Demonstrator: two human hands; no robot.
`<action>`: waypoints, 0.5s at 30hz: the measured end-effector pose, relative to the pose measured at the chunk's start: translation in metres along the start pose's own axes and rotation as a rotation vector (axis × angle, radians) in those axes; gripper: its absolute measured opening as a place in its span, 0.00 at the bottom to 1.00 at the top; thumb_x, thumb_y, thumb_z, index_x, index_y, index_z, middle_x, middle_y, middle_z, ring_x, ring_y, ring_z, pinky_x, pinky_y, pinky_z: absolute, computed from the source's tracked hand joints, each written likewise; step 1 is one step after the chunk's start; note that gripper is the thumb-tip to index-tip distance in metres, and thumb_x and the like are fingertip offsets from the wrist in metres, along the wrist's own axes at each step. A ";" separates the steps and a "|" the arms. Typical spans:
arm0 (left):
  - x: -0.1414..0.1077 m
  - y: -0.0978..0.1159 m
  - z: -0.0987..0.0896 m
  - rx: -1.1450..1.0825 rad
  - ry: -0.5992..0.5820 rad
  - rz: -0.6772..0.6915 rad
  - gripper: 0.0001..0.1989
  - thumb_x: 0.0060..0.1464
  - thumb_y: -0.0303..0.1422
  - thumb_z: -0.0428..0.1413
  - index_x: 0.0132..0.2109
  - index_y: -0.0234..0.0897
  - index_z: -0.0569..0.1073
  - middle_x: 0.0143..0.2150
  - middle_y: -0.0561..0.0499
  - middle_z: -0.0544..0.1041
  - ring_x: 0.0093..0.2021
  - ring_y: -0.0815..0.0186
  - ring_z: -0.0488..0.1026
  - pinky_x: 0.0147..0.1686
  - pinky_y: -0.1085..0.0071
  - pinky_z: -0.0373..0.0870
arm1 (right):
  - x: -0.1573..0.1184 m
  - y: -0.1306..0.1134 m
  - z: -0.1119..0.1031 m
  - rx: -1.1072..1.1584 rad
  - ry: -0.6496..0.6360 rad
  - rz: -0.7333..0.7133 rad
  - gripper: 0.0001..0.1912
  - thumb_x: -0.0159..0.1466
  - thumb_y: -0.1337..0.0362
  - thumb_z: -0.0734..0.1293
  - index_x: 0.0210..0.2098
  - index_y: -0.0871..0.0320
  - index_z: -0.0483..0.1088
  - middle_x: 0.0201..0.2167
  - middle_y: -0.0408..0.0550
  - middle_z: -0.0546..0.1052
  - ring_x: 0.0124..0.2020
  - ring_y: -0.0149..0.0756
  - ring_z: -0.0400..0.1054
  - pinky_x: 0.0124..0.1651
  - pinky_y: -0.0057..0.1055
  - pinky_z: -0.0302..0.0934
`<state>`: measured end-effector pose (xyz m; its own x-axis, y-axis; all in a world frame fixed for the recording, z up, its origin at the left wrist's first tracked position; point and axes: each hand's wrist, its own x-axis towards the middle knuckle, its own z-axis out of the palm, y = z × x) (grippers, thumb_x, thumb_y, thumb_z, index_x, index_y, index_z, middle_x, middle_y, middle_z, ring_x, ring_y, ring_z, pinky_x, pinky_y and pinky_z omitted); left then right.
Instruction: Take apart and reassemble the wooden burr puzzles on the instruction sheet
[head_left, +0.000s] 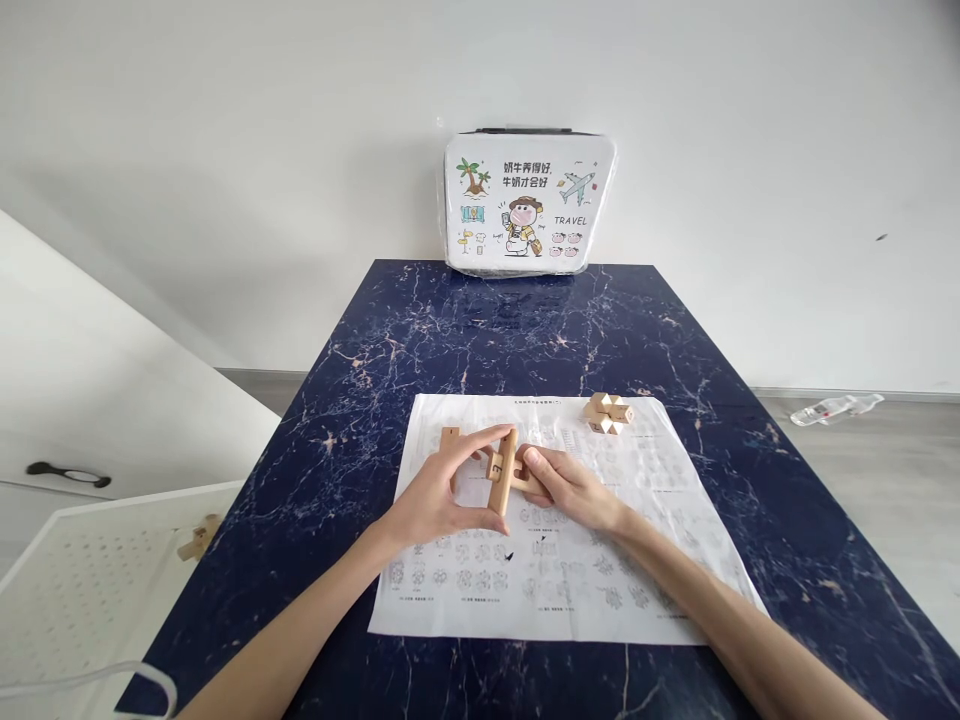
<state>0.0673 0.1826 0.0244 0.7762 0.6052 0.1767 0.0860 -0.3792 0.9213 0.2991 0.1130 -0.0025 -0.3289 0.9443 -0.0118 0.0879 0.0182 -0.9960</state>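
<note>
One wooden bar (505, 478), pale and smooth, held above the printed sheet (577, 610). Its two ends are spanned by the thumb and fingers of the left hand (431, 500). A small marked block (496, 467) is seen at its middle, on the left-hand side.

One slotted wooden piece (522, 482), pinched by the right hand (562, 485) against the opposite side of the bar; how deeply it is seated cannot be told.

Handling, as judged: light, rigid, not readily crushed; slight slipperiness to be expected from the smooth faces. The bar is best taken by its ends, with the middle left free; the slotted piece by its outer end, kept straight, since binding or chipped edges could be caused by a skewed push.

One further wooden piece (450, 440), partly hidden behind the left hand; its footing cannot be told. One interlocked wooden cluster (608, 413), set on the sheet's far right corner; to be lifted by opposite sides. Sheet: thin, creased, easily dragged, laid on a dark blue veined table (480, 340).
</note>
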 end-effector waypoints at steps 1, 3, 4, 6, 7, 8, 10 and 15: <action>0.000 0.000 0.000 0.002 -0.003 0.011 0.51 0.45 0.48 0.77 0.73 0.60 0.65 0.71 0.44 0.71 0.67 0.42 0.70 0.67 0.41 0.67 | 0.000 -0.001 0.000 -0.006 0.005 -0.004 0.30 0.78 0.39 0.51 0.33 0.54 0.62 0.21 0.36 0.57 0.23 0.31 0.49 0.28 0.32 0.51; 0.000 -0.001 0.001 0.003 -0.005 0.029 0.52 0.44 0.47 0.77 0.73 0.60 0.64 0.73 0.45 0.70 0.70 0.41 0.69 0.69 0.40 0.65 | 0.000 -0.001 0.001 -0.013 0.013 -0.009 0.30 0.78 0.38 0.50 0.33 0.54 0.62 0.20 0.36 0.57 0.23 0.31 0.49 0.28 0.33 0.52; -0.001 -0.002 0.002 0.000 -0.006 0.035 0.52 0.45 0.46 0.77 0.74 0.61 0.64 0.73 0.46 0.69 0.71 0.41 0.68 0.70 0.40 0.64 | 0.000 -0.001 0.001 -0.016 0.017 -0.010 0.30 0.78 0.38 0.50 0.34 0.54 0.63 0.20 0.36 0.57 0.23 0.31 0.49 0.28 0.33 0.52; -0.001 -0.002 0.003 -0.006 -0.007 0.041 0.52 0.45 0.46 0.77 0.74 0.61 0.63 0.74 0.47 0.68 0.72 0.42 0.66 0.71 0.40 0.62 | 0.000 -0.001 0.001 -0.029 0.027 -0.013 0.30 0.78 0.38 0.50 0.34 0.54 0.63 0.20 0.37 0.58 0.23 0.31 0.49 0.28 0.33 0.53; -0.001 -0.002 0.003 -0.008 -0.008 0.042 0.52 0.45 0.46 0.77 0.74 0.61 0.63 0.74 0.47 0.68 0.73 0.42 0.65 0.72 0.40 0.62 | 0.000 0.000 0.002 -0.036 0.033 -0.012 0.30 0.78 0.38 0.50 0.34 0.54 0.63 0.20 0.37 0.58 0.23 0.31 0.50 0.28 0.32 0.52; 0.000 -0.001 0.004 -0.009 -0.006 0.043 0.52 0.44 0.46 0.77 0.74 0.61 0.63 0.74 0.47 0.68 0.73 0.43 0.65 0.72 0.40 0.62 | 0.000 0.000 0.002 -0.041 0.037 -0.008 0.30 0.78 0.38 0.51 0.33 0.54 0.63 0.20 0.37 0.58 0.23 0.31 0.50 0.28 0.32 0.52; 0.000 -0.001 0.005 -0.011 0.006 0.044 0.52 0.44 0.46 0.77 0.73 0.60 0.64 0.74 0.47 0.68 0.72 0.43 0.66 0.71 0.41 0.63 | -0.001 0.001 0.002 -0.041 0.042 0.003 0.30 0.78 0.38 0.52 0.34 0.55 0.64 0.21 0.37 0.59 0.22 0.31 0.50 0.27 0.32 0.51; 0.000 -0.002 0.003 -0.030 0.087 0.010 0.49 0.44 0.47 0.77 0.72 0.54 0.68 0.70 0.43 0.73 0.64 0.45 0.74 0.64 0.44 0.72 | -0.001 -0.002 0.000 0.042 0.078 0.052 0.28 0.78 0.39 0.53 0.42 0.56 0.68 0.19 0.35 0.59 0.20 0.30 0.49 0.26 0.32 0.48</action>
<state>0.0695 0.1812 0.0218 0.7194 0.6607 0.2142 0.0585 -0.3649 0.9292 0.2993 0.1118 -0.0003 -0.2502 0.9665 -0.0580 0.0629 -0.0436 -0.9971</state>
